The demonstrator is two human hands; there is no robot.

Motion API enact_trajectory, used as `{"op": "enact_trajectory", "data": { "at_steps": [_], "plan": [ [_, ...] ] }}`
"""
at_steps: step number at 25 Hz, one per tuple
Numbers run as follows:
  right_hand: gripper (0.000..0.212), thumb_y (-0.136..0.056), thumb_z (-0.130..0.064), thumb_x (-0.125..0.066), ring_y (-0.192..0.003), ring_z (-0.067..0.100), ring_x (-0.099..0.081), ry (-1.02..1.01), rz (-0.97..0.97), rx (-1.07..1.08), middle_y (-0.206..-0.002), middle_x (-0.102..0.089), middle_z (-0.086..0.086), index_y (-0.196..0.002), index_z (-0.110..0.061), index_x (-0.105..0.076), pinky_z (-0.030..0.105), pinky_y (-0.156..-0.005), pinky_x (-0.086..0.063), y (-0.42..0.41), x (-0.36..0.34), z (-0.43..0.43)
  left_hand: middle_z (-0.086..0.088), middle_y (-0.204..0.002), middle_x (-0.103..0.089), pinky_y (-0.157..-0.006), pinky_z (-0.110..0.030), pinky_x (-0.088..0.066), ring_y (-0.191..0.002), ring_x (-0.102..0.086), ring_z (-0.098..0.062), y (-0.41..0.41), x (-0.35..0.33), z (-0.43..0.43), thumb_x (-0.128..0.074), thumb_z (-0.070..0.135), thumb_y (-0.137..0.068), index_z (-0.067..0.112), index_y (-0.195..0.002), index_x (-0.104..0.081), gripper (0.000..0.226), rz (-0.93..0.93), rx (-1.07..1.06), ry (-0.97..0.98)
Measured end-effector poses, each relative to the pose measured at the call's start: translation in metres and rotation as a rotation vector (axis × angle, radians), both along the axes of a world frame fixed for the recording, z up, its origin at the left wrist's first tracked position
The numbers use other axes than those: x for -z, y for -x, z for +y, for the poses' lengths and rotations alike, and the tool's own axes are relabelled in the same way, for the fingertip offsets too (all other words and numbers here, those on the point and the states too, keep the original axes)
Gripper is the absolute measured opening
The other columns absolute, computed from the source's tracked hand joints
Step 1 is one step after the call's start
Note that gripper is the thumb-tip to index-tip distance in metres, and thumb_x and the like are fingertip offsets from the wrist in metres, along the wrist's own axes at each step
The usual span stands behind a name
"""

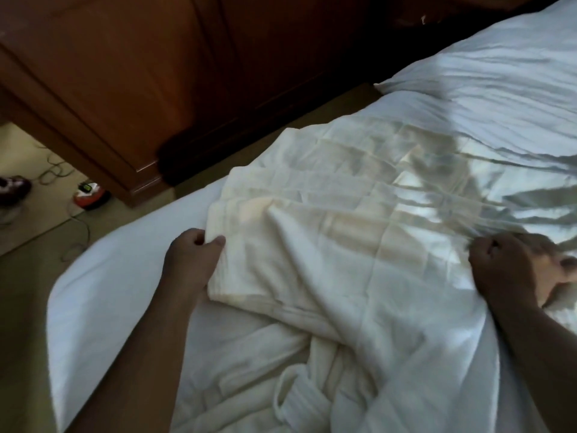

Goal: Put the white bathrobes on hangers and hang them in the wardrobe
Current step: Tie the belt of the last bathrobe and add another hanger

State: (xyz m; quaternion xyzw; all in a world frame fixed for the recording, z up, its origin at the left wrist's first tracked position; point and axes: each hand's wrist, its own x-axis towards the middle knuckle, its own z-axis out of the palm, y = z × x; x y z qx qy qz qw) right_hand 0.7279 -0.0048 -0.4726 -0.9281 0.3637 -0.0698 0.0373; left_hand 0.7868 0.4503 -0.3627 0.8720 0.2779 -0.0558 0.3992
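Observation:
A white bathrobe [327, 245] lies spread across the bed [103, 292], with its belt and crumpled folds [296, 385] bunched near me. My left hand [190, 260] pinches the robe's left edge between thumb and fingers. At the right, my right hand [512, 267] grips a bunch of the robe's fabric, fingers curled; it is blurred. No hanger is in view.
A white pillow [499, 73] lies at the bed's far right. Dark wooden furniture [125, 73] stands beyond the bed on the left. On the floor at the left are a red and white device [90, 195], loose cables [53, 173] and a shoe [12, 189].

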Motion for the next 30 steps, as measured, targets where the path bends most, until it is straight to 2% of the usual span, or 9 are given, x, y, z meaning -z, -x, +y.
{"op": "enact_trajectory", "data": {
  "at_steps": [3, 6, 10, 15, 18, 20, 22, 26, 30],
  "plan": [
    [0.043, -0.089, -0.043, -0.041, -0.089, 0.038, -0.059, -0.076, 0.003, -0.068, -0.084, -0.064, 0.012, -0.082, -0.006, -0.06, 0.052, -0.088, -0.052, 0.005, -0.006, 0.005, -0.011, -0.141, -0.045, -0.086, -0.041, -0.053, -0.105, -0.054, -0.027, 0.005, -0.004, -0.007, -0.078, 0.035, -0.087, 0.024, -0.133, -0.052, 0.054, 0.027, -0.046, -0.061],
    [0.039, -0.088, -0.037, -0.045, -0.091, 0.038, -0.057, 0.035, -0.06, 0.003, -0.083, -0.065, 0.015, -0.081, -0.006, -0.066, 0.056, -0.093, -0.046, -0.002, -0.022, 0.016, -0.013, -0.141, -0.03, -0.082, -0.038, -0.049, -0.093, -0.046, -0.023, 0.03, 0.005, -0.022, -0.085, 0.031, -0.077, 0.017, -0.141, -0.044, 0.077, 0.162, -0.016, -0.078],
    [0.032, -0.084, -0.03, -0.051, -0.101, 0.037, -0.053, 0.056, -0.111, 0.054, -0.089, -0.067, 0.017, -0.082, -0.008, -0.073, 0.065, -0.101, -0.031, -0.006, -0.017, 0.015, -0.012, -0.145, -0.023, -0.079, -0.033, -0.042, -0.093, -0.04, -0.02, 0.025, -0.017, -0.024, -0.082, 0.01, -0.08, 0.017, -0.141, -0.047, 0.071, 0.033, -0.019, -0.177],
    [0.038, -0.082, -0.032, -0.045, -0.102, 0.038, -0.051, 0.063, -0.153, 0.036, -0.088, -0.065, 0.019, -0.083, -0.008, -0.075, 0.063, -0.103, -0.029, -0.004, -0.019, 0.014, -0.013, -0.153, -0.02, -0.08, -0.033, -0.042, -0.107, -0.053, -0.031, 0.017, -0.04, -0.001, -0.084, 0.002, -0.076, 0.021, -0.141, -0.052, 0.074, -0.017, 0.065, -0.341],
    [0.04, -0.083, -0.033, -0.044, -0.101, 0.036, -0.05, 0.064, -0.158, 0.014, -0.086, -0.065, 0.017, -0.083, -0.008, -0.075, 0.062, -0.102, -0.03, -0.006, -0.018, 0.012, -0.009, -0.151, -0.021, -0.083, -0.04, -0.048, -0.113, -0.048, -0.034, 0.02, -0.029, -0.016, -0.076, 0.006, -0.077, 0.02, -0.14, -0.051, 0.07, -0.01, 0.106, -0.413],
    [0.04, -0.083, -0.035, -0.044, -0.101, 0.035, -0.051, 0.082, -0.147, 0.015, -0.086, -0.066, 0.014, -0.084, -0.01, -0.075, 0.059, -0.103, -0.03, -0.006, -0.016, 0.011, -0.01, -0.151, -0.031, -0.092, -0.044, -0.046, -0.129, -0.041, -0.036, 0.02, -0.015, -0.046, -0.067, 0.009, -0.078, 0.017, -0.14, -0.052, 0.065, -0.203, 0.3, -0.506],
    [0.039, -0.082, -0.034, -0.045, -0.099, 0.034, -0.051, 0.079, -0.153, 0.02, -0.086, -0.066, 0.015, -0.083, -0.01, -0.076, 0.056, -0.103, -0.03, -0.006, -0.014, 0.01, -0.013, -0.145, -0.05, -0.108, -0.048, -0.043, -0.135, -0.044, -0.035, 0.016, 0.003, -0.08, -0.054, 0.012, -0.081, 0.011, -0.14, -0.056, 0.058, -0.37, 0.608, -0.445],
    [0.04, -0.082, -0.034, -0.044, -0.098, 0.034, -0.05, 0.089, -0.157, 0.01, -0.084, -0.067, 0.014, -0.082, -0.01, -0.075, 0.054, -0.099, -0.032, -0.006, -0.014, 0.01, -0.007, -0.135, -0.055, -0.116, -0.052, -0.03, -0.133, -0.045, -0.033, -0.001, 0.034, -0.113, -0.038, 0.033, -0.086, 0.021, -0.146, -0.051, 0.063, -0.225, 0.863, -0.547],
    [0.041, -0.081, -0.034, -0.042, -0.098, 0.033, -0.053, 0.089, -0.149, 0.017, -0.08, -0.066, 0.012, -0.08, -0.009, -0.074, 0.051, -0.098, -0.03, -0.005, -0.013, 0.009, -0.002, -0.133, -0.033, -0.112, -0.046, -0.021, -0.128, -0.031, -0.029, -0.042, 0.023, -0.093, -0.061, 0.045, -0.084, 0.039, -0.143, -0.041, 0.063, 0.007, 0.86, -0.73]
  ]
}}
